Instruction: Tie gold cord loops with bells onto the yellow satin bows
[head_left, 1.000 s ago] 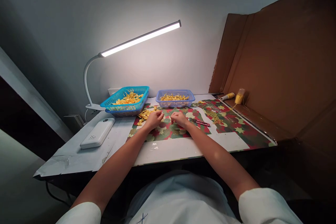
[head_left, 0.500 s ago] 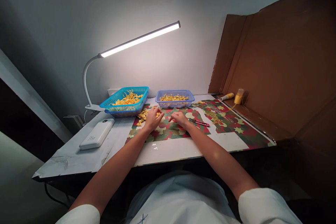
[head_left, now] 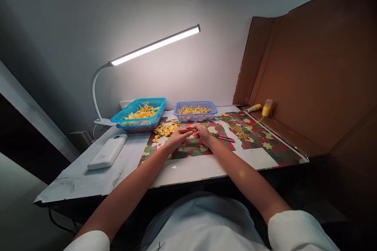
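Over the desk (head_left: pixel 134 151), left hand (head_left: pixel 179 137) and right hand (head_left: pixel 202 132) meet, grip impossible to tell; yellow pieces (head_left: pixel 165 128) lie just left, nearer the left hand.

Anything pinched between the left-hand grip (head_left: pixel 179 137) and right-hand grip (head_left: pixel 202 133) is too small to tell. The turquoise mesh plastic basket (head_left: pixel 157 102) hides most of a blue plastic basket (head_left: pixel 137 128) beneath — and the tall brown cardboard panel (head_left: pixel 312 70) is cut off by the right edge.

Lamp (head_left: pixel 156 46) is glowing before you, white power bank (head_left: pixel 108 152) is lying left, cardboard (head_left: pixel 312 66) is standing on your right.
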The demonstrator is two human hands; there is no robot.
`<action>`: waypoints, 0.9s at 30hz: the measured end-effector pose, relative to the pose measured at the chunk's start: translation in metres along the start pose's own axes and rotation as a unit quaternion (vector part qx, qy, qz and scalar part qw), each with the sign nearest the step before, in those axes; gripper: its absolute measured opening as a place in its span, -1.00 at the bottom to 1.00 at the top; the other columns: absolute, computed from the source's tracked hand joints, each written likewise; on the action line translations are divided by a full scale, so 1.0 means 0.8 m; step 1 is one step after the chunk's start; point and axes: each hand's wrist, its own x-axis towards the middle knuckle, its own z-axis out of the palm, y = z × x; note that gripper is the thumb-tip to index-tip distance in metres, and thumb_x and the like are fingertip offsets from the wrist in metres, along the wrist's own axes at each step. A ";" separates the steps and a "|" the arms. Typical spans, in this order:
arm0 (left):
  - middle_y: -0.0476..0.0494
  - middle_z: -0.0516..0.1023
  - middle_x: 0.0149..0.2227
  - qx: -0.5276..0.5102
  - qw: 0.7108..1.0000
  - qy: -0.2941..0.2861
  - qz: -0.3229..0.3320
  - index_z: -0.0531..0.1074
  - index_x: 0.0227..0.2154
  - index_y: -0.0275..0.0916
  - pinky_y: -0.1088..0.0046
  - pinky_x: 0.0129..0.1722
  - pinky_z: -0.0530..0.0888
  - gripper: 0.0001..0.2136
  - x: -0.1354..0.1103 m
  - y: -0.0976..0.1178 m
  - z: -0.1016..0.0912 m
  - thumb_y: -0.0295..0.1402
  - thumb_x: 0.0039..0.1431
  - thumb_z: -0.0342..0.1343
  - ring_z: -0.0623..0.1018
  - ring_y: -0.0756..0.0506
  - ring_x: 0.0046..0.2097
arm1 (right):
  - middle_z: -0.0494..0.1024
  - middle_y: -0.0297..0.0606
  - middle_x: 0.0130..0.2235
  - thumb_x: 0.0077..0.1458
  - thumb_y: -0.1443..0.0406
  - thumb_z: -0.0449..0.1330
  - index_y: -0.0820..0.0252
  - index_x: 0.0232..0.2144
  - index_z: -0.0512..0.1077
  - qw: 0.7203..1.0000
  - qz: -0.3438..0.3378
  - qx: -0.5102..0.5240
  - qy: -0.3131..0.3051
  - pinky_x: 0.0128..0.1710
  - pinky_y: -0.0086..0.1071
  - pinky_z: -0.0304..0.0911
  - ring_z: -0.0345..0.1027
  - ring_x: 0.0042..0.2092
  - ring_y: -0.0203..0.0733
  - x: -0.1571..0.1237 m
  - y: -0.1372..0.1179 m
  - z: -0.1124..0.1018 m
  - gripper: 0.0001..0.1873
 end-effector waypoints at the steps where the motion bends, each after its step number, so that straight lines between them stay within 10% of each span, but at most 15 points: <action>1: 0.05 0.33 -0.57 -0.023 1.000 0.000 -0.014 0.56 -0.17 -0.28 0.58 -0.64 0.08 -0.46 0.000 -0.001 0.000 0.02 -0.15 0.24 0.12 0.14 -0.62 | 0.47 -0.31 -0.48 -0.23 0.15 0.16 0.17 -0.61 0.49 1.000 -0.002 0.005 -0.006 -0.40 -0.39 0.05 0.16 -0.39 -0.28 -0.001 0.000 0.001 -0.77; 27: -0.09 0.60 -0.26 -0.067 0.997 0.036 -0.008 0.57 -0.19 -0.22 0.55 -0.50 0.28 -0.62 0.012 -0.016 -0.002 -0.19 -0.10 0.18 0.44 -0.01 -0.40 | 0.47 -0.31 -0.40 -0.23 0.14 0.21 0.16 -0.61 0.49 0.999 -0.020 -0.015 -0.034 -0.43 -0.40 0.00 0.12 -0.40 -0.31 -0.006 -0.004 0.003 -0.79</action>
